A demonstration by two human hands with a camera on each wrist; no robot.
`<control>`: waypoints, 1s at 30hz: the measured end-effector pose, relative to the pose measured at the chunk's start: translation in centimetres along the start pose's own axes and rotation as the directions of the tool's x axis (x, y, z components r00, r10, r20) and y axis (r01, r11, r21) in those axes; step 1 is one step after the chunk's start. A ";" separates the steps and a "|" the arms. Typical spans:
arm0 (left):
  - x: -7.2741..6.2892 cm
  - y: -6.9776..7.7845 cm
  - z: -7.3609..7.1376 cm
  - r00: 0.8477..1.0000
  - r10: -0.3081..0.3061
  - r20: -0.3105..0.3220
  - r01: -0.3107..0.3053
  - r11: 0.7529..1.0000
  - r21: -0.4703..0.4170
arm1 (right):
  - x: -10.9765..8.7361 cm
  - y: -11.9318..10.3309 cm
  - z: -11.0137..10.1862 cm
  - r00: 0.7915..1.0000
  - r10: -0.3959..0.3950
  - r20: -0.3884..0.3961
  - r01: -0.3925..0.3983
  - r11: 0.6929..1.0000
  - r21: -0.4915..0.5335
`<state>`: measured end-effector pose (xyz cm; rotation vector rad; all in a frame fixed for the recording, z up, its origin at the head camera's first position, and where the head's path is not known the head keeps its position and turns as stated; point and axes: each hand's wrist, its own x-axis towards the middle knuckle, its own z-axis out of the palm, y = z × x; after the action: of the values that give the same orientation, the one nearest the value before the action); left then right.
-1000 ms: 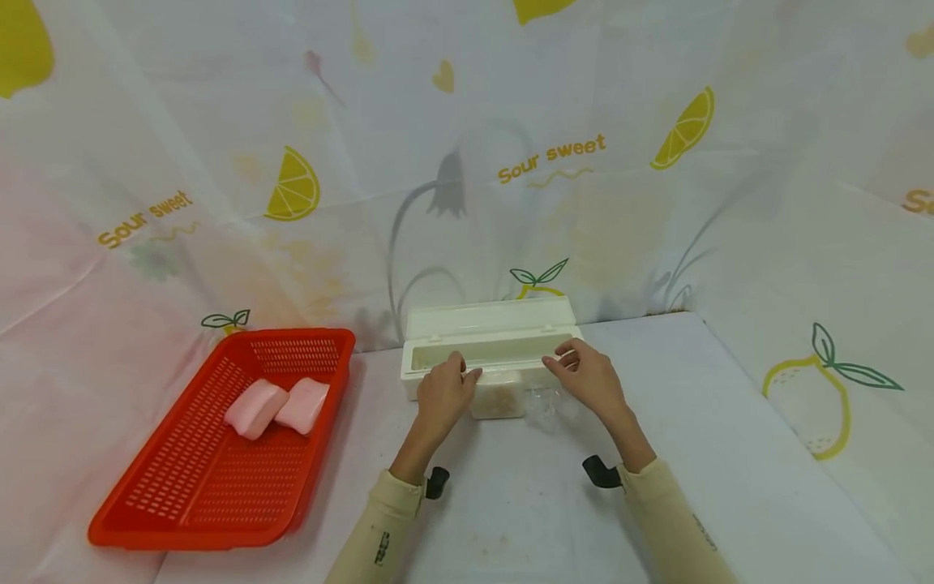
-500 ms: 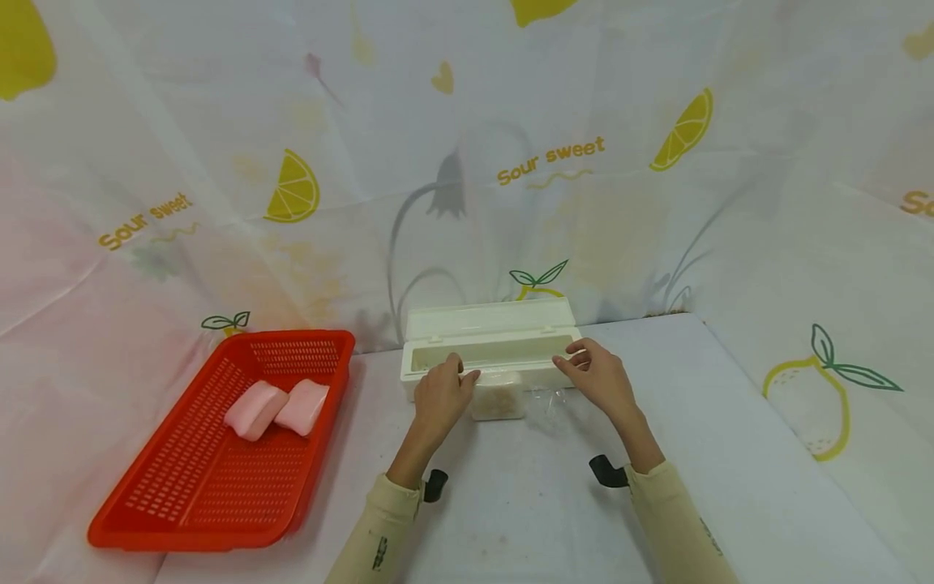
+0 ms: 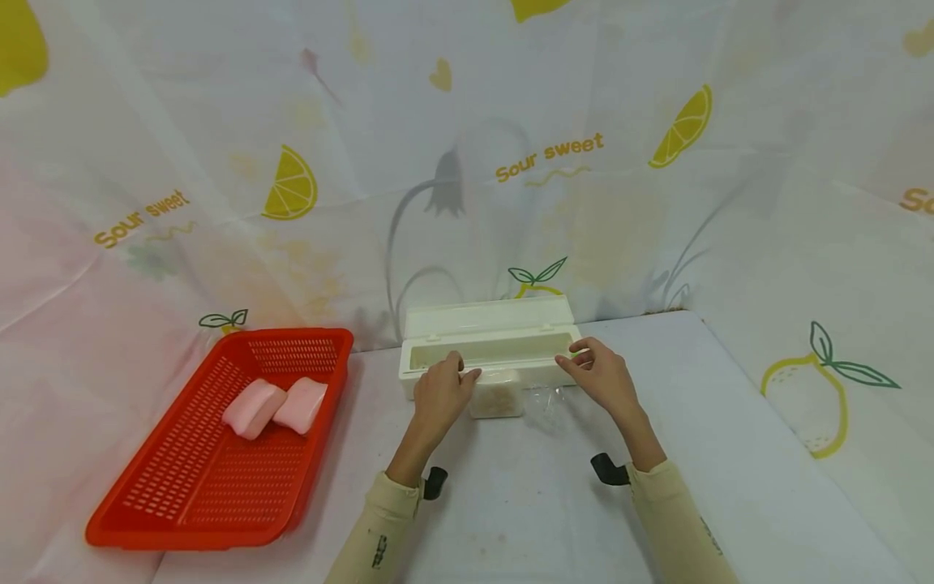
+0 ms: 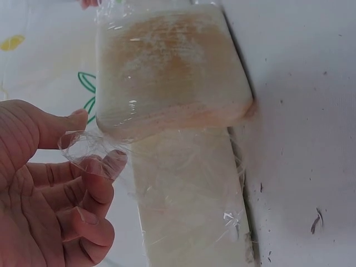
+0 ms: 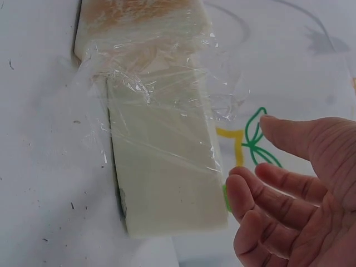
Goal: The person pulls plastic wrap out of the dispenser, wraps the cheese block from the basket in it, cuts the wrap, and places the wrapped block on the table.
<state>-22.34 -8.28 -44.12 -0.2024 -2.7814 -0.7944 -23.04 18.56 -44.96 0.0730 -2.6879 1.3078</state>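
A pale rounded block (image 3: 496, 402) with a brownish face, like a soap bar, sits at the front of a long white box (image 3: 535, 377), whose lid stands up at the back. Clear cling film (image 5: 147, 92) covers the block and spreads loosely to its right. My left hand (image 3: 440, 395) is at the block's left; in the left wrist view its thumb and fingertips hold a crumpled edge of the film (image 4: 89, 147). My right hand (image 3: 604, 380) hovers by the box's right end, fingers loosely bent and apart from the film, with nothing in them.
A red plastic basket (image 3: 186, 539) stands at the left with two pink blocks (image 3: 254, 408) inside. The white table (image 3: 525, 503) meets a lemon-print cloth backdrop (image 3: 467, 162) right behind the box.
My right hand has drawn slightly right and away from the loose film, which now lies flatter beside the block. The left hand has barely moved.
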 end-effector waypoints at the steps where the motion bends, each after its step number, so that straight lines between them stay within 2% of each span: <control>1: 0.0 0.0 0.0 1.000 -0.001 0.000 0.001 1.000 0.001 | 0.0 0.0 0.0 1.000 0.000 0.001 0.000 1.000 0.000; 15: -0.1 0.0 -0.1 1.000 -0.009 0.024 0.010 1.000 -0.017 | 0.0 -0.1 0.0 1.000 0.006 0.003 -0.006 1.000 -0.002; 30: -0.2 -0.1 0.0 1.000 -0.004 0.020 0.004 1.000 -0.012 | -0.1 -0.2 0.1 1.000 0.018 0.002 -0.018 1.000 0.001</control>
<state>-22.21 -8.38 -44.17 -0.2085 -2.7971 -0.8141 -22.92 18.37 -44.93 0.0500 -2.6956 1.3153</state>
